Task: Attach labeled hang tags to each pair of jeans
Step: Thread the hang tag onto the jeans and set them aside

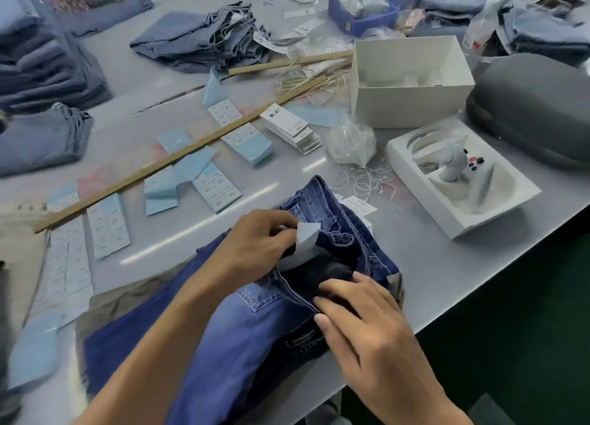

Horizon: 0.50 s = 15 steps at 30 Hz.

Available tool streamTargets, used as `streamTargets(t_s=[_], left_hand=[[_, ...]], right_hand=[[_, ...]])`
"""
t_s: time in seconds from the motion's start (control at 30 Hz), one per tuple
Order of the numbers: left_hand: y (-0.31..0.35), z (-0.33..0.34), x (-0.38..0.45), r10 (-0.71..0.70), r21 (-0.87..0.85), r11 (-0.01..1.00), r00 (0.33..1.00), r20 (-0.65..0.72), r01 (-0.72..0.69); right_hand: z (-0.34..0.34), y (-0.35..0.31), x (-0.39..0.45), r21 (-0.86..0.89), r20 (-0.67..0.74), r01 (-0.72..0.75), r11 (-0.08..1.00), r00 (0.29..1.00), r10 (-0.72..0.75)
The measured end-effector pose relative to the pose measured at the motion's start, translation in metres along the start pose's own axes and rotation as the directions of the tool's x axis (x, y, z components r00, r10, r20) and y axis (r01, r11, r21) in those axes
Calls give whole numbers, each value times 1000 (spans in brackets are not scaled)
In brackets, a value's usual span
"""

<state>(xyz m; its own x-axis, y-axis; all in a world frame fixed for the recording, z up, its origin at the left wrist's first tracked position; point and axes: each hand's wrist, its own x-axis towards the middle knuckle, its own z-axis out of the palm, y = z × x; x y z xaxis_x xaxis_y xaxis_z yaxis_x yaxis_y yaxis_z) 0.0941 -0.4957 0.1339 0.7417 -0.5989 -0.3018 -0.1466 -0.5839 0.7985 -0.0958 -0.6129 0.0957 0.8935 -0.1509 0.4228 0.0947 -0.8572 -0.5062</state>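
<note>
Our right hand is lying lowest in the frame, fingers flat, pressing the waistband of the jeans at lower centre. Our left hand is pinching a pale tag just above the open waist. We are judging it best to keep the cloth pinned while seating the tag squarely. Tag stacks are waiting mid-frame.

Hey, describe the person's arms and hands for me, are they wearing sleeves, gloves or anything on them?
Both forearms are bare as far as the frame shows, with no sleeves in view. The left hand and right hand wear no gloves, and no rings, watch or bracelet are visible. Fingernails look short and unpainted.
</note>
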Motion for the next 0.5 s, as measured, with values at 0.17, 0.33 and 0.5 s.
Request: streamTargets(t_s=[0.17, 0.33, 0.5], left_hand=[[0, 8, -6, -1, -207, 978, 1000, 30, 7], [3, 12, -12, 99, -202, 977, 989, 112, -75], [2, 10, -14, 127, -202, 974, 987, 103, -104]], right_hand=[[-5, 0, 16, 199, -124, -227, 953, 959, 254], [-5, 9, 59, 171, -61, -273, 947, 956, 287], [2, 16, 54, 252, -16, -119, 960, 992, 127]])
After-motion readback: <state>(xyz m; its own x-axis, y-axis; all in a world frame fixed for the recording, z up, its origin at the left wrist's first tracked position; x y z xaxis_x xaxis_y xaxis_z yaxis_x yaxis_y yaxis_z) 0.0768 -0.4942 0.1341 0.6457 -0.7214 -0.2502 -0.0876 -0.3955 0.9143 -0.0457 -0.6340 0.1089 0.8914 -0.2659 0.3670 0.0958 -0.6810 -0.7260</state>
